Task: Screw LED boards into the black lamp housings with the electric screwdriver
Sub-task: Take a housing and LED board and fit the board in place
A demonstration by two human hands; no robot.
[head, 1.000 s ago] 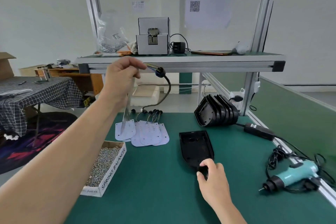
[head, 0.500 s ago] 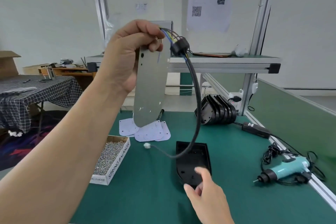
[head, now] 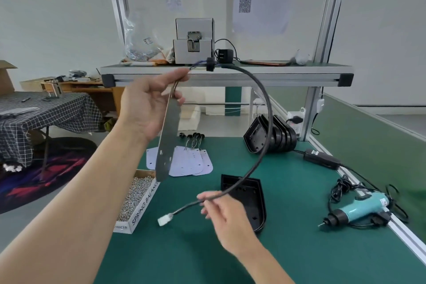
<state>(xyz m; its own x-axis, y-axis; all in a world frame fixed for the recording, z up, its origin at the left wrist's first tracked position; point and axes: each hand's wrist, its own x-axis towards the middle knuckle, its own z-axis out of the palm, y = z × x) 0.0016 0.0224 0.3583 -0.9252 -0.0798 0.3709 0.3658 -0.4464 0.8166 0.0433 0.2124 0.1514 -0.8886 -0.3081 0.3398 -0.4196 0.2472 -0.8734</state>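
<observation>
Screws (head: 136,193) filled a small open box (head: 141,212) at the left edge of the green surface (head: 299,249). Above the box, the left hand (head: 147,104) was up in the air, with its thumb and fingers pinching the top end of a gray LED board (head: 167,140). The board hung almost straight up and down. Its long side ran from top to bottom, and its round bottom end pointed down at the box, leaning a little to the left. It was turned so that mostly its thin side showed.

Just behind it, more LED boards (head: 191,163) lay flat in a pile on the surface.

A black cable (head: 265,117) left the top of the held board, went to the right, and curved down in a big bow. The right hand (head: 221,212) pinched the cable near its low end. The white plug (head: 164,220) at that end stuck out to the left and pointed down.

Under the right hand, one black lamp housing (head: 251,200) lay flat on the surface, open side up, with its round end near the person. More housings (head: 276,136) stood in a row at the back.

The blue electric screwdriver (head: 359,210) lay on its side far to the right, with its tip pointing left. No hand touched it.
</observation>
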